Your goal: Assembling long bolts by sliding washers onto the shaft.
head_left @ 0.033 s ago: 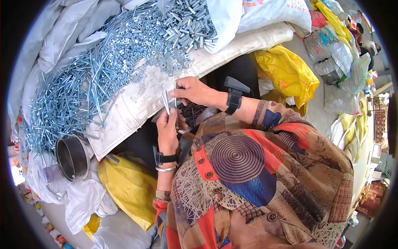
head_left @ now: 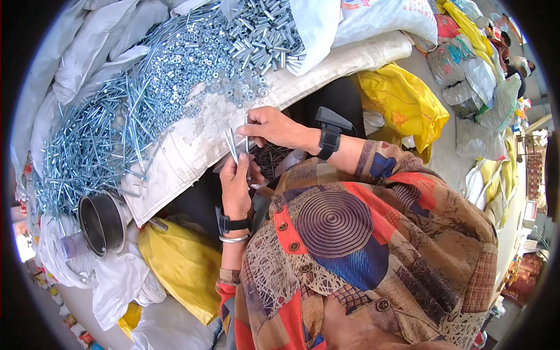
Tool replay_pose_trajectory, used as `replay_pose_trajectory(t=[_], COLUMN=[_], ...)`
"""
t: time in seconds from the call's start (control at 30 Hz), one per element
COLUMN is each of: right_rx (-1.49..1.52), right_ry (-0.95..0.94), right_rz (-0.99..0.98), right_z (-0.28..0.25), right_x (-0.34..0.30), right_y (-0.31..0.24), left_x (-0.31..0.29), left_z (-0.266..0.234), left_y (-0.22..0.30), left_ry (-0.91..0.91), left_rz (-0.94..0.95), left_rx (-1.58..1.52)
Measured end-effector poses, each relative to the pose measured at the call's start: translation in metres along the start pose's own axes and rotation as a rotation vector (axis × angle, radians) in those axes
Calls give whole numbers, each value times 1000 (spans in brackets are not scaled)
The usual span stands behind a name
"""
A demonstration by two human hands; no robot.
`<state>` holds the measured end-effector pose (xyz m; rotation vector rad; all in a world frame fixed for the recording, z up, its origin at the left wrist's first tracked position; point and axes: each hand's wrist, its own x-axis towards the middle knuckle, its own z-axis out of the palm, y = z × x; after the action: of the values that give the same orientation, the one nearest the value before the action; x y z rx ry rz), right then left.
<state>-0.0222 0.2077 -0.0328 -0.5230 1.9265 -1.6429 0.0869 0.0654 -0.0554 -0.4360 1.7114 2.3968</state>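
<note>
A: Counts, biggest first?
B: One white sheet [head_left: 181,156], one heap of long metal rods [head_left: 87,146] on it (too tangled to tally), one dark round pot [head_left: 102,224], two hands.
A: Hands?
B: Left hand [head_left: 235,189] was closed on slim metal pieces [head_left: 231,143], at least two showing, tips up and slightly left. Right hand [head_left: 273,127] pinched one metal pin [head_left: 247,144] just right of them, long axis near vertical in view, top end up. All by the sheet's near edge.
</note>
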Motion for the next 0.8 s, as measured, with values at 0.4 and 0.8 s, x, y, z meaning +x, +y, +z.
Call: replay_pose_trajectory(t=[0.4,0.8], right_rx=[-1353,-1445], right_ry=[344,325], right_rz=[-681,-663], right_z=[-97,-106], right_x=[60,68], right_y=[16,22], left_x=[-9,-10], left_z=[-8,-9], left_y=[-6,-3], left_ry=[74,73], left_rz=[93,46], left_rx=[-203,-169])
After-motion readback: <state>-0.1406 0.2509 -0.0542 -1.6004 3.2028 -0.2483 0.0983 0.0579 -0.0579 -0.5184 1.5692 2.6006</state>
